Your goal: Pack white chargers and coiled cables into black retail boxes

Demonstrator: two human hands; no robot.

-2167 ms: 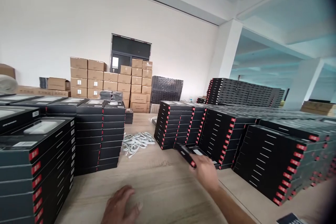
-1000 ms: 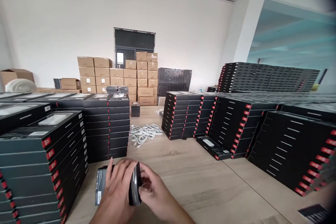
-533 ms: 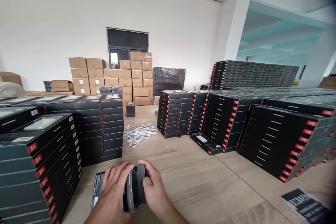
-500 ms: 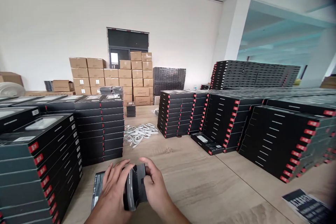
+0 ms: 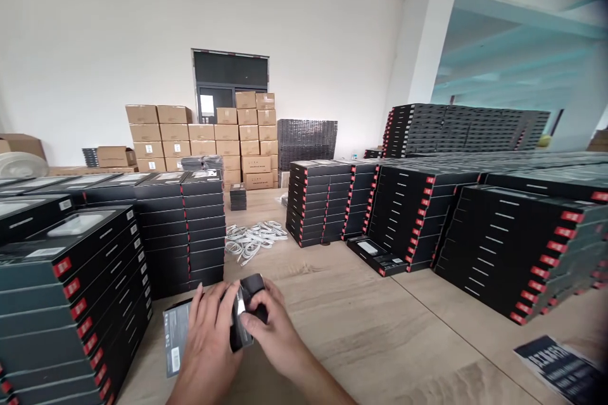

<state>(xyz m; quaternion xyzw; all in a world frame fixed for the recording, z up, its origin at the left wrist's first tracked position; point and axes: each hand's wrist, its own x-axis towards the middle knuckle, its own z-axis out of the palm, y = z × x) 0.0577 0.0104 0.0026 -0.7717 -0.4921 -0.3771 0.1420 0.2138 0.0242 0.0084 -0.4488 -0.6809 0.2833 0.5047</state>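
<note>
A flat black box [image 5: 177, 336] with a grey printed side and a white barcode label lies low over the table in front of me. My left hand [image 5: 209, 329] grips it from above, fingers laid across it and hiding its middle. At the box's right end, a black end flap [image 5: 254, 283] stands bent out. My right hand [image 5: 275, 326] holds that end, with the thumb pressed against the inner edge and the fingers curled behind the flap. What lies inside the box is hidden.
Tall stacks of black boxes stand at left [image 5: 95, 278] and right [image 5: 503, 253]. Coiled white cables [image 5: 254, 240] lie ahead on the wooden table [image 5: 342, 329]. A single black box [image 5: 375, 256] rests by the right stacks, and a printed sheet [image 5: 555, 364] lies near right. Cardboard cartons [image 5: 202, 133] are piled behind.
My right thumb has moved left onto the box's end, and the flap there is bent over at a different angle. More of the box's grey printed side shows at left.
</note>
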